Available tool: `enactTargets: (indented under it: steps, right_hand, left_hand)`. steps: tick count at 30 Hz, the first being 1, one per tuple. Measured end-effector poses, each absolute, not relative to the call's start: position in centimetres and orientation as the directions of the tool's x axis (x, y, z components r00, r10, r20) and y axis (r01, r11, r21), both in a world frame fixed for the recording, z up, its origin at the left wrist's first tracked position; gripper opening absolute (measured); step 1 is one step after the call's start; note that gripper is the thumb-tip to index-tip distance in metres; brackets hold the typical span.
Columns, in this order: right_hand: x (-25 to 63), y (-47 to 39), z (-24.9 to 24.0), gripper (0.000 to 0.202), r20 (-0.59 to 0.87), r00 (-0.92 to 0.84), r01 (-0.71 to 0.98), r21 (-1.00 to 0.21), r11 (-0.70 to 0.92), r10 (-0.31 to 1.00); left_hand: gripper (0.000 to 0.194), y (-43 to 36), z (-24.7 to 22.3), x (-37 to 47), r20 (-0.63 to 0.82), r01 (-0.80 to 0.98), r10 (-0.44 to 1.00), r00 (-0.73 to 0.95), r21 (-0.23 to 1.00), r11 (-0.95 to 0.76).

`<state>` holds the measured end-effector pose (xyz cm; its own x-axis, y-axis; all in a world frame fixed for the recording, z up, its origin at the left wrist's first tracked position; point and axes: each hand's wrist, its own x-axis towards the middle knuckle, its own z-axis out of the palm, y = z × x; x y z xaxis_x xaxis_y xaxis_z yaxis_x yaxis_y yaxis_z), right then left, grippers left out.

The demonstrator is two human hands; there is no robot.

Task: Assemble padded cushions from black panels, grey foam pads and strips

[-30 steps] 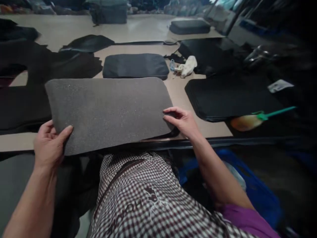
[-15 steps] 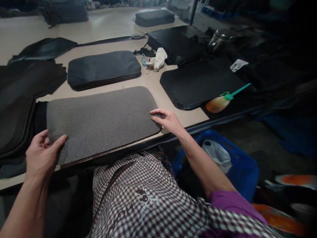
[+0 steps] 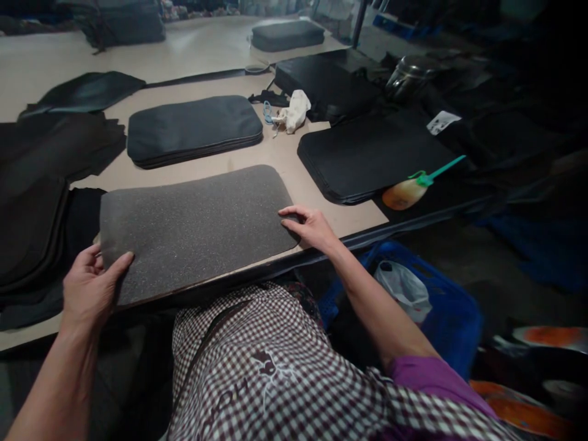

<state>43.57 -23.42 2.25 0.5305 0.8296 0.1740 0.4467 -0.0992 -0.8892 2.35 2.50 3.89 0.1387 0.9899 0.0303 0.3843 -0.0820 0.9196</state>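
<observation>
A grey speckled foam sheet with rounded corners lies at the near edge of the table. My left hand pinches its left end, thumb on top and fingers partly hidden behind the edge. At the right end, my right hand grips the sheet's edge between thumb and fingers. Behind the sheet is a stack of dark rounded panels. Another stack of black panels lies to the right, with an orange bottle with a green nozzle beside its near edge.
Dark sheets are piled on the left of the table. A crumpled white cloth lies behind the foam sheet. A metal pot stands at the back right. Below the table edge is a blue crate holding a plastic bag.
The sheet's left end has shifted slightly right together with my left hand. My right hand has barely moved and keeps its hold.
</observation>
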Motion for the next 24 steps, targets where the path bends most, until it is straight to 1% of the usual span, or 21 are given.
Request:
enactTargets:
  steps: [5,9,11,12,14,16,18,21,24]
  right_hand:
    - [43.5,-23.4,2.3,0.026,0.190,0.506,0.513,-0.850,-0.116,0.842]
    - [43.1,-23.8,2.0,0.027,0.214,0.464,0.592,-0.797,-0.121,0.860]
    - [43.1,-24.1,1.7,0.031,0.244,0.468,0.657,-0.739,-0.149,0.849]
    - [43.1,-24.1,1.5,0.033,0.288,0.478,0.696,-0.701,-0.158,0.830]
    - [43.4,-24.1,1.1,0.038,0.384,0.454,0.791,-0.589,-0.166,0.804]
    - [43.4,-24.0,0.9,0.044,0.460,0.410,0.861,-0.479,-0.169,0.787]
    - [43.2,-24.0,1.0,0.038,0.475,0.364,0.893,-0.422,-0.156,0.801]
    - [42.5,-24.2,1.2,0.024,0.422,0.298,0.896,-0.432,-0.099,0.856]
    - [42.2,-24.3,1.3,0.020,0.392,0.271,0.894,-0.442,-0.079,0.879]
  left_hand:
    - [0.079,2.6,3.9,2.6,0.028,0.369,0.989,0.147,0.926,-0.081]
    - [0.077,2.2,4.3,2.7,0.028,0.371,0.975,0.219,0.922,-0.110]
    - [0.072,2.2,4.5,2.7,0.061,0.381,0.960,0.273,0.910,-0.166]
    - [0.069,2.3,4.7,2.6,0.082,0.390,0.947,0.311,0.898,-0.206]
    - [0.060,2.8,4.9,2.3,0.099,0.409,0.919,0.381,0.874,-0.264]
    - [0.055,3.4,5.1,1.9,0.093,0.431,0.906,0.413,0.857,-0.284]
    - [0.052,3.8,5.2,1.5,0.097,0.466,0.900,0.426,0.829,-0.310]
    - [0.049,4.0,5.2,1.2,0.119,0.538,0.887,0.446,0.756,-0.372]
    - [0.047,3.8,5.4,1.3,0.127,0.614,0.880,0.459,0.671,-0.417]
